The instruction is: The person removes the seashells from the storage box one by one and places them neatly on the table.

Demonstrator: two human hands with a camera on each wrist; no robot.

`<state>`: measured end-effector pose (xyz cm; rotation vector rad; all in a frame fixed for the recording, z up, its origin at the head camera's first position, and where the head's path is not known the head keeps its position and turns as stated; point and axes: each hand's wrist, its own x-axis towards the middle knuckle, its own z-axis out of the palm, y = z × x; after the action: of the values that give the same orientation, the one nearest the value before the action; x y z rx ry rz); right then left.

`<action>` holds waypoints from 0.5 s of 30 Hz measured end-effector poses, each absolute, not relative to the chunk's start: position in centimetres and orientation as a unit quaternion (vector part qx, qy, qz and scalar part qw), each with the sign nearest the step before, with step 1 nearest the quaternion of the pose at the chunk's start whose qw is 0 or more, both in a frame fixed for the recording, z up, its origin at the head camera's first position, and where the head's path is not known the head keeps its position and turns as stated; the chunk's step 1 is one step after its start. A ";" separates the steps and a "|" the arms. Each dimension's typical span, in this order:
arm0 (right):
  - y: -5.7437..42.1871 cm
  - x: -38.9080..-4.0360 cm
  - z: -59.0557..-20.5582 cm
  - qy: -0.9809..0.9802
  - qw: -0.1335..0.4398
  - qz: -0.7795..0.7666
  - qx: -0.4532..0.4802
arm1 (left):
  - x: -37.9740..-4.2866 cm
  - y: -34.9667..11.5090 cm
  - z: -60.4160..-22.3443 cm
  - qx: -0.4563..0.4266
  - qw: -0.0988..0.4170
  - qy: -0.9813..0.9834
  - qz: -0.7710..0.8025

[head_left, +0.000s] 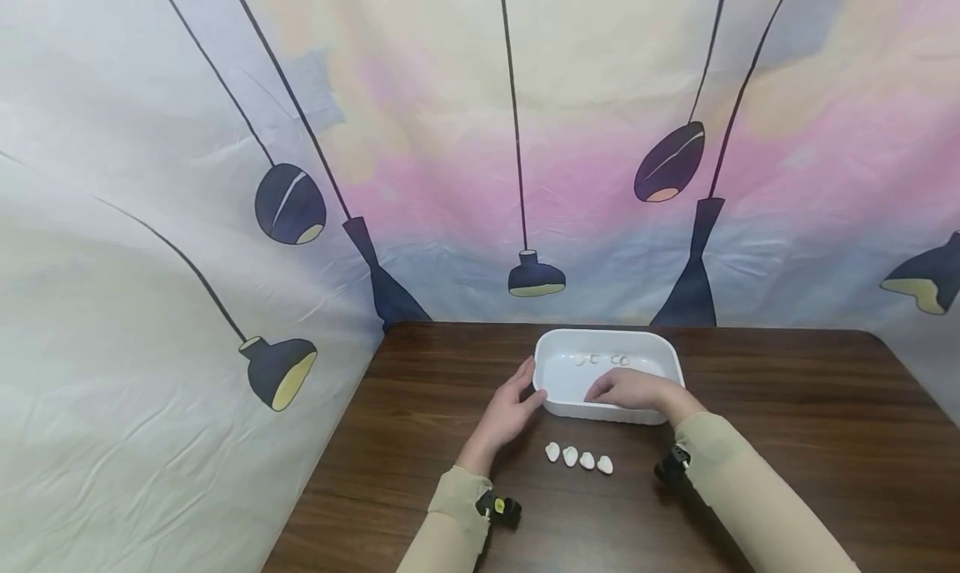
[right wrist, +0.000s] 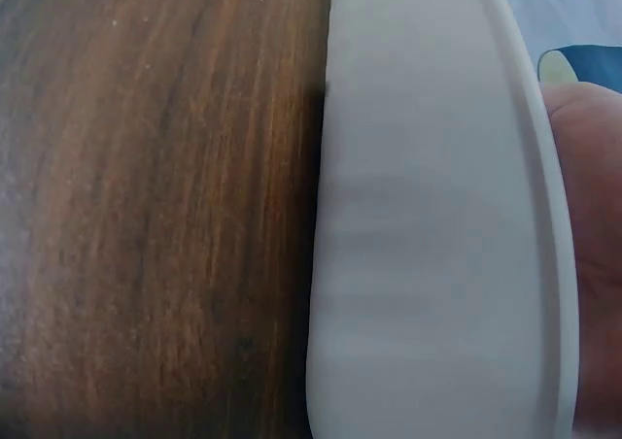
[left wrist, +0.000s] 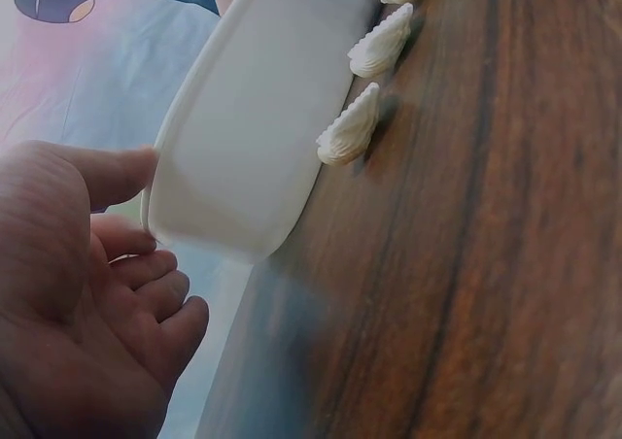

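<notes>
A white rectangular dish (head_left: 604,410) stands near the table's far edge. My left hand (head_left: 508,411) holds its left end, thumb and index finger at the rim (left wrist: 158,182) and the other fingers loosely curled. My right hand (head_left: 632,388) reaches over the near wall into the dish, fingers pointing down; whether they hold anything is hidden. Several small white shells (head_left: 597,360) lie in a row along the dish's far side. In front of the dish, more ribbed white shells (head_left: 587,460) form a row on the table; the left wrist view shows one shell (left wrist: 349,128) close beside the wall.
The dark wood-grain table (head_left: 420,440) extends on both sides of the dish. Behind it hangs a pastel cloth (head_left: 450,173) printed with dark lamps. A small black device is strapped at each wrist, such as the left one (head_left: 500,507).
</notes>
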<state>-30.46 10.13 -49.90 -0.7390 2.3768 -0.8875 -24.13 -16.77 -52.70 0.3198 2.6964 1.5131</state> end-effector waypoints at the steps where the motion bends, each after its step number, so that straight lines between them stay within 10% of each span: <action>1: 10.0 -30.6 -49.9 0.868 0.250 -0.329 -0.277 | -24.1 -16.8 -52.7 0.103 0.016 0.868 0.485; 15: 9.4 -31.6 -50.1 0.874 0.231 -0.297 -0.307 | -24.0 -16.7 -52.7 0.098 0.015 0.868 0.486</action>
<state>-31.56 9.42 -50.06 -0.8437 2.4045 -0.8161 -24.00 -16.70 -52.66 0.3065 2.7012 1.5140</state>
